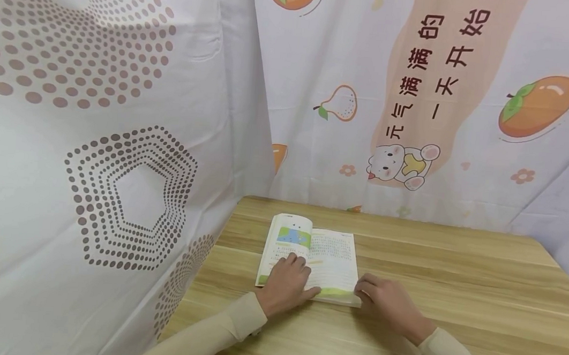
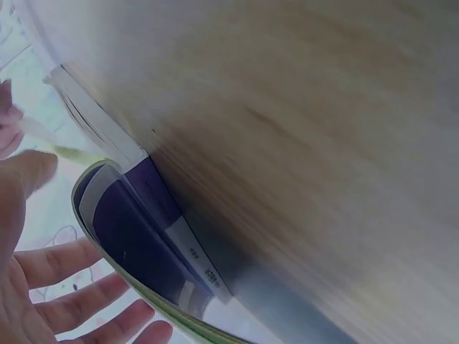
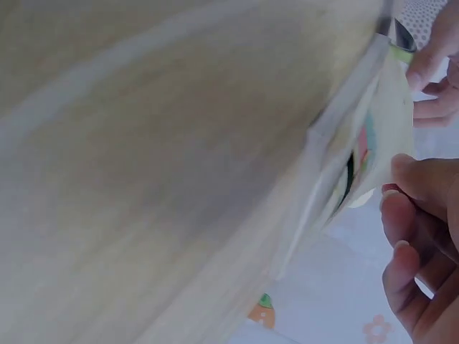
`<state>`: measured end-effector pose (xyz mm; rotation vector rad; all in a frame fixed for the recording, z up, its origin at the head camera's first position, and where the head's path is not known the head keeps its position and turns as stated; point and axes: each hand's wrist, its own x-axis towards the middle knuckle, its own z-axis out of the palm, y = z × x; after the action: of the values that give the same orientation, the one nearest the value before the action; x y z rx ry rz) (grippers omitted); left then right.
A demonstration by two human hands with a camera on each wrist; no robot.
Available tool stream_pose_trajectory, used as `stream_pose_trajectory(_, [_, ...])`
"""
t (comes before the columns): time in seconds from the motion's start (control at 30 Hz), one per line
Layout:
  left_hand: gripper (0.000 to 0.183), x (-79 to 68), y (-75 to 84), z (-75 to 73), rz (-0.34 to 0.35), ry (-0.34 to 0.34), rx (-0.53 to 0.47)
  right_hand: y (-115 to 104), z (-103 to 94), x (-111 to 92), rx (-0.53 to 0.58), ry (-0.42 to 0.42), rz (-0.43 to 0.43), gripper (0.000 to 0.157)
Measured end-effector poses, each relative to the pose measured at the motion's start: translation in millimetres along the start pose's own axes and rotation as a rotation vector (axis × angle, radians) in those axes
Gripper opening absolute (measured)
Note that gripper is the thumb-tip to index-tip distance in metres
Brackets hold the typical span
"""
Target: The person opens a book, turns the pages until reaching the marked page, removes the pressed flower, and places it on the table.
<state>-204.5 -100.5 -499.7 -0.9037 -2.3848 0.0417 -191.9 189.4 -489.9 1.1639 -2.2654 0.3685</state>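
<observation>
An open book [image 1: 332, 274] lies on the wooden table, its left page showing a blue and green picture and its right page lines of print. My left hand [image 1: 286, 285] rests on the lower part of the left page, fingers spread and thumb reaching across to the right page. In the left wrist view, the curved cover [image 2: 136, 279] and the spine [image 2: 154, 190] show beside that hand. At the lower right corner, my right hand [image 1: 389, 301] pinches a page [image 3: 391, 125] between thumb and curled fingers; the right wrist view shows this page lifted and bowed.
The wooden table [image 1: 453, 283] extends right of the book. Behind it hangs a white curtain [image 1: 333, 164] with fruit prints, a cartoon animal and Chinese characters. A dotted white curtain [image 1: 134, 191] hangs close on the left.
</observation>
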Motion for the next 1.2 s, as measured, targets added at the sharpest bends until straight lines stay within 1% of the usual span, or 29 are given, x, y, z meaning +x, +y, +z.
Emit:
stream_pose_trajectory(0.13, [0.061, 1.4, 3.5, 1.2, -0.007, -0.007, 0.026, -1.0, -4.5, 8.3, -0.009, 0.039, -0.018, 0.026])
stream_pose_trajectory(0.23, [0.062, 3.3, 6.4, 1.2, -0.011, -0.017, 0.032, -2.9, -7.7, 15.3, 0.007, 0.063, -0.026, 0.026])
stream_pose_trajectory(0.33, [0.052, 4.5, 8.6, 0.8, -0.014, -0.039, 0.041, -5.0, -10.4, 21.6, 0.027, 0.096, -0.033, 0.009])
stream_pose_trajectory(0.37, [0.047, 4.7, 9.1, 0.7, -0.014, -0.045, 0.045, -5.7, -11.3, 23.2, 0.028, 0.112, -0.034, 0.012])
stream_pose_trajectory(0.47, [0.032, 5.1, 10.3, 0.8, -0.021, -0.076, 0.059, -6.9, -13.3, 26.7, 0.032, 0.148, -0.028, 0.034])
stream_pose_trajectory(0.5, [0.029, 5.2, 10.3, 1.0, -0.023, -0.085, 0.068, -7.0, -13.8, 27.2, 0.034, 0.155, -0.020, 0.036])
stream_pose_trajectory(0.57, [0.026, 5.1, 9.7, 1.4, -0.029, -0.092, 0.086, -6.4, -14.5, 27.2, 0.043, 0.164, -0.013, 0.034])
stream_pose_trajectory(0.6, [0.029, 5.0, 9.2, 1.7, -0.038, -0.089, 0.090, -5.9, -14.5, 26.7, 0.045, 0.162, -0.009, 0.032])
stream_pose_trajectory(0.67, [0.042, 4.1, 7.5, 2.1, -0.055, -0.064, 0.082, -4.7, -14.0, 24.7, 0.047, 0.159, -0.009, 0.029])
stream_pose_trajectory(0.77, [0.059, 2.6, 3.8, 1.9, -0.079, 0.029, 0.034, -3.3, -12.3, 19.8, 0.039, 0.132, -0.006, 0.026])
stream_pose_trajectory(0.83, [0.062, 2.4, 0.9, 1.8, -0.088, 0.095, 0.002, -2.8, -10.7, 15.8, 0.032, 0.110, 0.001, 0.025])
stream_pose_trajectory(0.9, [0.060, 2.5, -1.8, 0.8, -0.097, 0.131, -0.018, -2.5, -9.3, 11.9, 0.028, 0.083, 0.015, 0.028])
stream_pose_trajectory(0.93, [0.061, 2.6, -3.0, 0.1, -0.103, 0.132, -0.019, -2.5, -8.7, 10.1, 0.022, 0.071, 0.020, 0.031])
stream_pose_trajectory(1.03, [0.056, 1.6, -5.3, -1.4, -0.113, 0.098, -0.002, -2.5, -6.6, 5.2, 0.011, 0.028, 0.043, 0.039])
stream_pose_trajectory(1.13, [0.050, -0.8, -6.6, -1.8, -0.120, 0.042, 0.045, -3.2, -3.8, 0.5, 0.002, -0.038, 0.070, 0.036])
stream_pose_trajectory(1.2, [0.042, -3.0, -8.0, -0.3, -0.109, 0.029, 0.072, -3.5, -1.1, -2.7, 0.004, -0.078, 0.077, 0.033])
